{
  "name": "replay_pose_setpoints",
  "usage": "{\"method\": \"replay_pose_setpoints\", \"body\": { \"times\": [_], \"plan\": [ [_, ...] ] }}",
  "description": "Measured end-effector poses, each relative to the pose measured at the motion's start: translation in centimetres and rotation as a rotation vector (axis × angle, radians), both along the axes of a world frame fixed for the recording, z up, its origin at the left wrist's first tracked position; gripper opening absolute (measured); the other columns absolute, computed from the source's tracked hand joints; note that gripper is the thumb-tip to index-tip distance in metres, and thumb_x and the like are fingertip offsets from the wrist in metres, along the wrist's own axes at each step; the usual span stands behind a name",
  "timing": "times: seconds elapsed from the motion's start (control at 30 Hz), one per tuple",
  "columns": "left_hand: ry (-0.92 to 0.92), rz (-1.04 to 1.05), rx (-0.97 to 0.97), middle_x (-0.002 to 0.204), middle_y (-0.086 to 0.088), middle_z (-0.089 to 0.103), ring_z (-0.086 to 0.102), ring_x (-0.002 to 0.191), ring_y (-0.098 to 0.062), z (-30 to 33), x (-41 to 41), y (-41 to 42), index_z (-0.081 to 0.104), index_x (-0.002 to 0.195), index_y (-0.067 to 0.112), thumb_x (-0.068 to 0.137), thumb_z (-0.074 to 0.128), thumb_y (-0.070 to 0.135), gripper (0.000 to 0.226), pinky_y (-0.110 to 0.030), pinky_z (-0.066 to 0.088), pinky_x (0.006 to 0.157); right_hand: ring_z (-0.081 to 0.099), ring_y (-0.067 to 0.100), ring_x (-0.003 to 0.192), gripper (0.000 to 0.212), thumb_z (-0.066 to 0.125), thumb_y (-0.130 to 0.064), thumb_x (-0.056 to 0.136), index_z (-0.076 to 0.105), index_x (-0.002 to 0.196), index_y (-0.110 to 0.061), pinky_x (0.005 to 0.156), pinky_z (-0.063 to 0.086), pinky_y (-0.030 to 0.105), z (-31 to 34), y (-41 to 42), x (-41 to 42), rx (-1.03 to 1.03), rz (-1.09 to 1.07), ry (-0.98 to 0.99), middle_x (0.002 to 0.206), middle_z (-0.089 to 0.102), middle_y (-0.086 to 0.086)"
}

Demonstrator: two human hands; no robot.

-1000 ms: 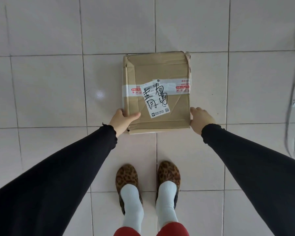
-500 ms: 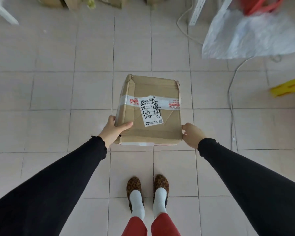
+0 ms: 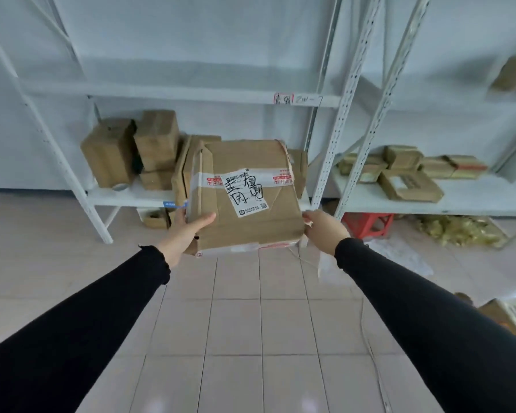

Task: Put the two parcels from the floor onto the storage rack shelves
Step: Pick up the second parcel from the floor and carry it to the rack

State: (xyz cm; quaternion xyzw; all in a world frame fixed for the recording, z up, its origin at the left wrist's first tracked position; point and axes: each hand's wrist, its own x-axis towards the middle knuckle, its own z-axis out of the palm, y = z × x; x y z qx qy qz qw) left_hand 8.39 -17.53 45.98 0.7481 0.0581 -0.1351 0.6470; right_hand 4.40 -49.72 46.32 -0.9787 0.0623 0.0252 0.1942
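1. The parcel [image 3: 246, 195] is held off the floor [image 3: 251, 338] between both hands, in front of the rack [image 3: 331, 150] and not yet on any shelf.
2. The left hand [image 3: 185, 234] grips its left near corner, thumb lying on the top face and the other fingers hidden underneath. The right hand [image 3: 325, 231] presses the right near corner, its fingers curled round the edge.
3. Both hands sit at the near edge, so the parcel reaches away from them toward the rack. Its taped seam runs left to right, across the line of travel. Neither hand is clearly nearer the rack.
4. The low shelf [image 3: 125, 198] lies straight behind the parcel. It already carries brown boxes [image 3: 131, 150] stacked at the left, and more boxes show just behind the parcel itself, so free room there looks tight.
5. The upper shelf [image 3: 176, 92] looks bare where it is visible; judging from that, lifting the parcel higher may be easier.
6. The upright post [image 3: 337, 135] stands just right of the parcel and could catch its right corner.
7. The right bay holds flat packets [image 3: 411, 171]. A red stool [image 3: 368, 223] sits under it, and another parcel [image 3: 510, 315] shows at the right edge on the floor.
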Motion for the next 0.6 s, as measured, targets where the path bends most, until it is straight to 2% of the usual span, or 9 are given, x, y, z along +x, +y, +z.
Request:
{"method": "replay_pose_setpoints", "body": {
  "times": [0.07,0.2,0.27,0.33,0.4,0.53,0.6],
  "plan": [
    [-0.041,0.009,-0.041,0.117,0.002,0.065,0.062,0.094,-0.011,3.6,1.3,0.0,0.043,0.135,0.026,0.086,0.077,0.047,0.063,-0.038,0.05,0.085,0.062,0.031,0.111,0.035,0.047,-0.017,0.094,0.059,0.127,-0.017,0.093,0.051,0.041,3.8,0.1,1.4,0.002,-0.002,-0.083,0.126,0.064,0.009],
    [-0.062,-0.009,-0.129,0.134,0.0,0.064,0.063,0.108,-0.013,8.0,4.8,-0.6,0.039,0.147,0.025,0.081,0.081,0.051,0.082,-0.034,0.051,0.077,0.063,0.031,0.109,0.038,0.042,-0.015,0.093,0.059,0.127,-0.02,0.091,0.053,0.041,8.7,-0.8,4.6,-0.033,0.021,-0.168,0.127,0.064,0.008],
    [-0.091,-0.003,-0.132,0.138,0.001,0.061,0.06,0.113,-0.016,9.2,6.8,-1.6,0.037,0.15,0.024,0.081,0.081,0.051,0.087,-0.042,0.05,0.091,0.063,0.03,0.11,0.038,0.044,-0.016,0.095,0.058,0.13,-0.021,0.092,0.053,0.041,10.0,-1.7,6.1,-0.03,0.026,-0.205,0.13,0.062,0.006],
    [-0.104,-0.017,-0.132,0.142,0.003,0.058,0.055,0.123,-0.019,9.7,9.0,-3.0,0.036,0.152,0.026,0.079,0.082,0.052,0.09,-0.051,0.039,0.113,0.063,0.028,0.11,0.037,0.045,-0.017,0.097,0.057,0.132,-0.02,0.092,0.053,0.041,10.6,-3.3,8.0,-0.06,0.031,-0.205,0.131,0.061,0.005],
    [-0.101,-0.043,-0.147,0.14,0.005,0.059,0.052,0.128,-0.02,10.1,11.2,-4.6,0.039,0.149,0.03,0.076,0.084,0.054,0.089,-0.053,0.03,0.121,0.06,0.028,0.113,0.036,0.044,-0.018,0.099,0.056,0.133,-0.016,0.094,0.051,0.04,10.8,-5.3,10.1,-0.129,0.054,-0.183,0.133,0.06,0.005],
    [-0.097,-0.074,-0.157,0.137,0.0,0.065,0.06,0.125,-0.024,10.4,15.9,-8.1,0.043,0.145,0.028,0.05,0.092,0.068,0.114,-0.056,0.04,0.115,0.061,0.028,0.11,0.035,0.045,-0.027,0.1,0.055,0.132,-0.018,0.092,0.051,0.039,11.3,-9.6,14.8,-0.108,-0.004,-0.204,0.127,0.062,0.008],
    [-0.109,-0.07,-0.16,0.134,-0.002,0.067,0.063,0.122,-0.025,10.4,18.1,-9.5,0.045,0.14,0.025,0.047,0.093,0.067,0.112,-0.054,0.045,0.112,0.061,0.029,0.108,0.034,0.045,-0.028,0.1,0.056,0.13,-0.019,0.088,0.05,0.037,11.5,-11.2,17.0,-0.105,-0.023,-0.209,0.125,0.061,0.009]
  ]
}}
